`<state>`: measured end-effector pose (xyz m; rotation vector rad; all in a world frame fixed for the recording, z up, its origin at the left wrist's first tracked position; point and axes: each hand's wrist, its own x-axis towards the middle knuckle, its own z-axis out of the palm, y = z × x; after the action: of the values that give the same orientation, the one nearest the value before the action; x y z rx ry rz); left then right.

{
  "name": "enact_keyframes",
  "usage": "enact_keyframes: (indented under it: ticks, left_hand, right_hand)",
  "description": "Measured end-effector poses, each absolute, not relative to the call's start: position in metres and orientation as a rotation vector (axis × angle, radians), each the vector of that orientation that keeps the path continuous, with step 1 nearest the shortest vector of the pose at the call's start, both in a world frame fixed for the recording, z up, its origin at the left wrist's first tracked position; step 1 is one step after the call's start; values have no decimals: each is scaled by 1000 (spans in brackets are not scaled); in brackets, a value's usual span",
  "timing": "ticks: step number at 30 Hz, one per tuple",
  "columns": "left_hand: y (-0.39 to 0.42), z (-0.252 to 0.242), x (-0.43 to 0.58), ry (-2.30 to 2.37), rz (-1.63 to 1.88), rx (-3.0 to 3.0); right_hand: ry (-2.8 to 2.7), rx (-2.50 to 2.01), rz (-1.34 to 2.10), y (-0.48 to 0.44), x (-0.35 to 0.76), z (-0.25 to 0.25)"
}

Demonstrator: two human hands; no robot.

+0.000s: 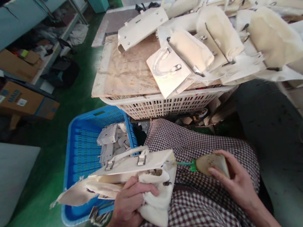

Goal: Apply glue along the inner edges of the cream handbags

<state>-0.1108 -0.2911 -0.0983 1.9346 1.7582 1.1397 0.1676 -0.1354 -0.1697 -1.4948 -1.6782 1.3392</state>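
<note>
Fingers (141, 188) of the left hand (129, 209) were clamped on a cream handbag (131, 164) on the lap (198, 214); right hand (237, 184) gripped a green-tipped bottle (210, 161) just beside it; blue crate (86, 140) sat nearby.

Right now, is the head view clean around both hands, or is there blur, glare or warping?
Head view: wide-angle warp bends the shelf at the frame's left edge; left hand on the white bag and right hand on the green-tipped bottle look sharp; pale bags top right wash out; no hard shadows.
</note>
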Motion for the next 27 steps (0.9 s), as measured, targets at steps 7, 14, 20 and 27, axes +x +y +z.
enact_keyframes:
  ticks: [7,14,20,27]
  left_hand:
    - [-289,-98,-110,1743,1135,1949]
    - [-288,-97,-112,1763,1105,1939]
    - [-289,-97,-111,1800,1139,1835]
    - [-291,-100,-112,1822,1099,1805]
  right_hand:
    - [-1593,-1646,1568,-116,158,-156]
    - [-1512,-1577,1897,-116,156,-146]
    - [-1402,-1563,1968,-129,155,-129]
    - [-1313,-1590,1949,-139,159,-126]
